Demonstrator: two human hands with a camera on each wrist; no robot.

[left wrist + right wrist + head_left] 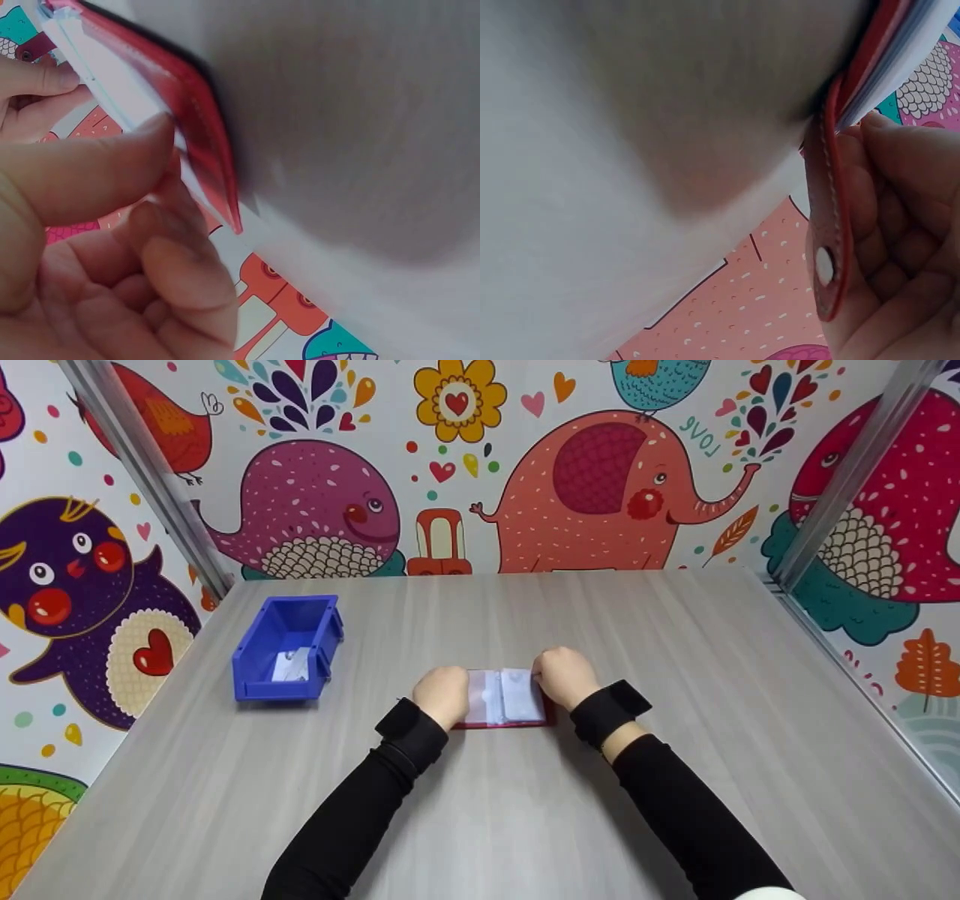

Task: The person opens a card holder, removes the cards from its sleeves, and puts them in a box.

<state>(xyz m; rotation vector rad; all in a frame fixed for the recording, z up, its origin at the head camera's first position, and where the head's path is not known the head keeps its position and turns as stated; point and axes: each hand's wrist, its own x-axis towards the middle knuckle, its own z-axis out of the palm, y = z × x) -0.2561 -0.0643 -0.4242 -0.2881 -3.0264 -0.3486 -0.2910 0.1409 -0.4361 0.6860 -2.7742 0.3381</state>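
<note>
A red card holder [549,712] lies spread open in front of me, its clear sleeves [523,695] facing up. At its left edge my left hand [444,695] pinches the cover between thumb and curled fingers; the stitched red cover [199,120] shows close up in the left wrist view. My right hand [568,676] grips the opposite edge, its thumb over the stack of sleeves in the right wrist view. From that side hangs a red strap [832,202] with a silver snap button [824,265], lying along the fingers.
To the left on the wood-grain table [480,817] stands a blue bin [277,691]. Inside it lie pale, flat pieces [291,664]. A wall with cartoon animals [592,502] closes off the back, and metal posts [847,472] rise at both back corners.
</note>
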